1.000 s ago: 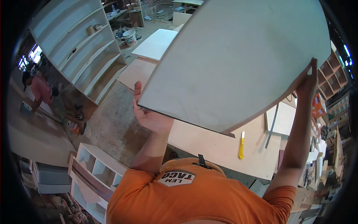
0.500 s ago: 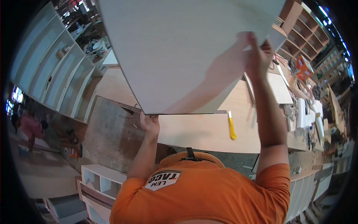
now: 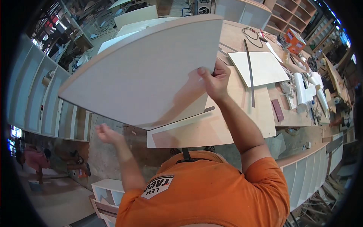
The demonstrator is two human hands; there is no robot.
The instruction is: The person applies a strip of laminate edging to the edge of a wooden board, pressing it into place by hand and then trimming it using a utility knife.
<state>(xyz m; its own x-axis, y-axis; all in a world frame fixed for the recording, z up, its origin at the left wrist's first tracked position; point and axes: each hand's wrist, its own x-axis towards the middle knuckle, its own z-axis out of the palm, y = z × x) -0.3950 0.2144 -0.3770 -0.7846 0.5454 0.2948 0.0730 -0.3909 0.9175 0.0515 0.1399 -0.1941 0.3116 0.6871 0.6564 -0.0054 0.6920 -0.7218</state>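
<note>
A large pale grey board [image 3: 143, 79] stands tilted above the workbench, its bottom corner near the bench's front edge. My right hand [image 3: 217, 80] grips the board's right edge, thumb on the near face and fingers behind. Off the board's lower left edge hangs my left hand [image 3: 109, 134], smeared by motion, apart from the board with nothing visible in it. Under the board lies a light wooden sheet [image 3: 189, 136] on the bench. A dark thin strip [image 3: 210, 109] pokes out past the board's lower edge.
On the bench to the right lie a white square panel [image 3: 261, 68], a long dark strip [image 3: 249, 75], a maroon block [image 3: 277, 110], white rolls [image 3: 300, 90] and an orange box [image 3: 295, 40]. Left stands a white shelf unit [image 3: 49, 102]; a person [image 3: 36, 159] is beyond.
The board has swung leftward and tipped lower, showing its top edge. My left hand has come off its bottom corner. The yellow-handled knife on the bench is out of sight now.
</note>
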